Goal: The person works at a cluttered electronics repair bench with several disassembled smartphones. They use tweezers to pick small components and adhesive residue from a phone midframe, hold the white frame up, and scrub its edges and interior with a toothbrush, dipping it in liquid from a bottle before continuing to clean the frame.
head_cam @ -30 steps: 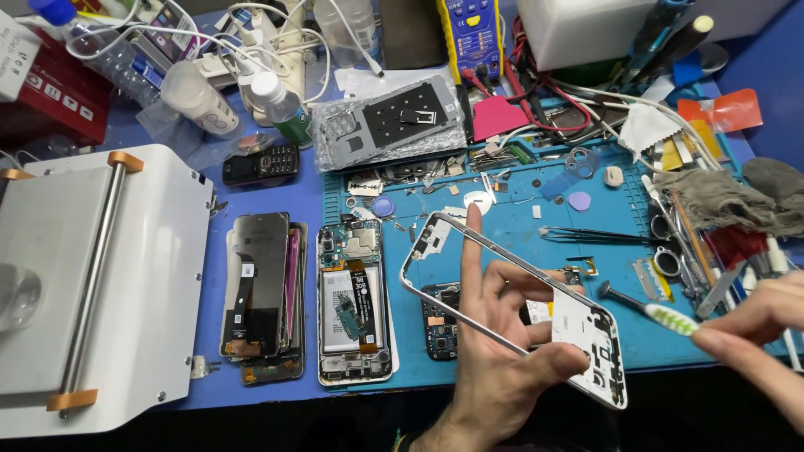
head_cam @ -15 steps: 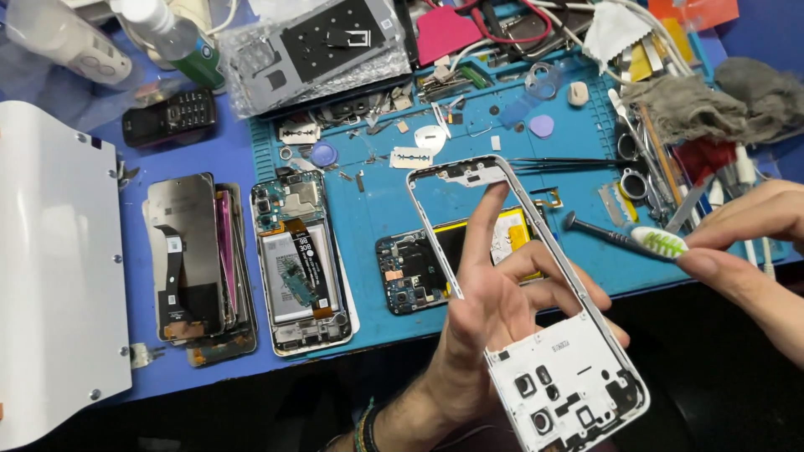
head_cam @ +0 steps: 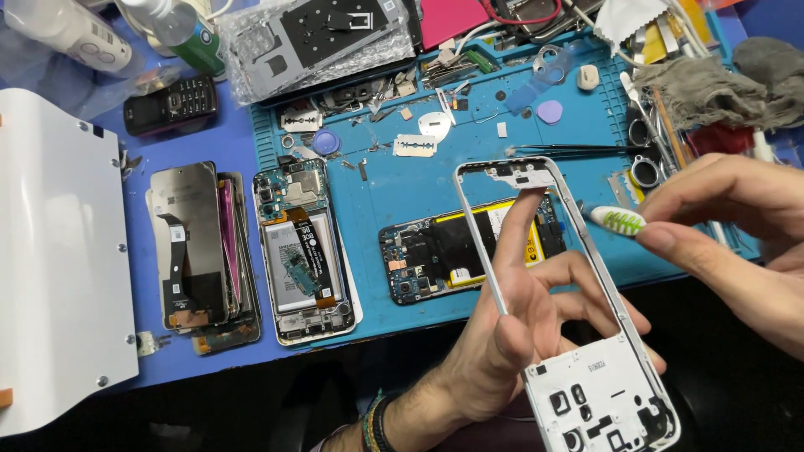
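Observation:
My left hand holds a white plastic phone mid-frame upright above the table edge, index finger stretched up to its top bar, thumb on its left rail. My right hand grips a small brush with a white and green head, the head touching the frame's right rail. Behind the frame, on the blue work mat, lies a phone board with a yellow-edged battery.
An opened phone with its battery showing and a stack of screens lie left of centre. A white machine fills the left. Razor blades, tweezers, a grey rag, a keypad phone and bottles sit farther back.
The view has shifted closer. My left hand has raised and turned the frame more upright. My right hand has brought the brush from above the mat to the frame's right rail.

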